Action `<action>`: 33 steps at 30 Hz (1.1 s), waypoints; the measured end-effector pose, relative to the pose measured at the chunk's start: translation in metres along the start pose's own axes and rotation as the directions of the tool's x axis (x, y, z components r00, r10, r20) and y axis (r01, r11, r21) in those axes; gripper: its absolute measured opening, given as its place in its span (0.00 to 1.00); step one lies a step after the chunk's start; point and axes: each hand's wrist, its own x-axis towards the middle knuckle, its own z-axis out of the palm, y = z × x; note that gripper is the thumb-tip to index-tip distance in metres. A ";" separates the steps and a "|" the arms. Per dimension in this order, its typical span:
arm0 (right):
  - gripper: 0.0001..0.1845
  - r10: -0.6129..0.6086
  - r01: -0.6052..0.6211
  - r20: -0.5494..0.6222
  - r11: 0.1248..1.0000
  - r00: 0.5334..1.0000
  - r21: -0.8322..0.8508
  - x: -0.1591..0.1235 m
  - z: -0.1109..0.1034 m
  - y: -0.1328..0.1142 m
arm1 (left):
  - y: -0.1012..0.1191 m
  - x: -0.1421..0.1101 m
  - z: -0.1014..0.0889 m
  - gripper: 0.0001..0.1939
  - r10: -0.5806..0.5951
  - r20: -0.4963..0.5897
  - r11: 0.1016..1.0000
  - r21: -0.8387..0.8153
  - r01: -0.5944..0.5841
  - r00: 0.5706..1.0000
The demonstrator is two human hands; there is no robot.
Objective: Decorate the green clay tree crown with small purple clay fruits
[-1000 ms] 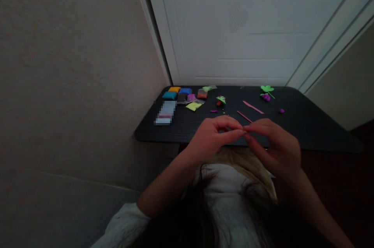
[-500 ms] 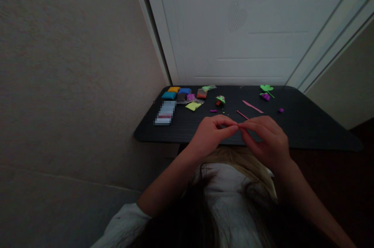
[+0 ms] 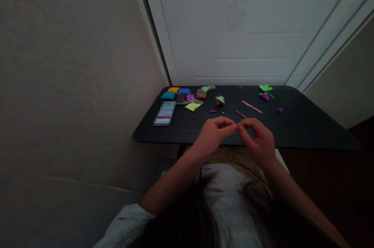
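Observation:
Above the front edge of the black table, my left hand (image 3: 212,133) and my right hand (image 3: 259,139) meet fingertip to fingertip. Each is closed in a pinch of thumb and forefinger; whatever is between the tips is too small to make out. Just beyond them lie a thin pink stick tool (image 3: 241,114) and a pink modelling knife (image 3: 252,106). A small clay mushroom (image 3: 220,100) with a green spotted cap and red stem leans on the table. In front of it are a purple clay roll (image 3: 213,111) and several tiny yellow crumbs (image 3: 223,113).
Bags of coloured clay, including a yellow one (image 3: 193,106) and a teal one (image 3: 168,95), lie at the back left. A blurred-out oblong (image 3: 165,113) is near the left edge. At the right are a green clover-like piece (image 3: 265,88), a purple clay cluster (image 3: 264,96) and a purple lump (image 3: 280,110).
Both hands have shifted a little left, the right one more, and its fingers have turned. A tiny yellowish speck seen between the fingertips one second ago is now hidden.

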 end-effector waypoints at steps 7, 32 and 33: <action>0.04 0.152 -0.149 -0.006 0.973 0.988 0.175 -0.004 0.000 0.018 | -0.011 0.005 -0.005 0.13 0.032 -0.004 0.993 0.113 -0.031 0.999; 0.12 0.416 -0.464 0.226 0.853 0.881 0.238 0.002 0.005 0.075 | -0.076 0.107 -0.036 0.09 0.269 0.173 0.277 0.928 -0.248 0.947; 0.12 0.417 -0.465 0.227 0.852 0.880 0.239 0.002 0.005 0.075 | -0.077 0.107 -0.037 0.10 0.268 0.174 0.275 0.929 -0.248 0.947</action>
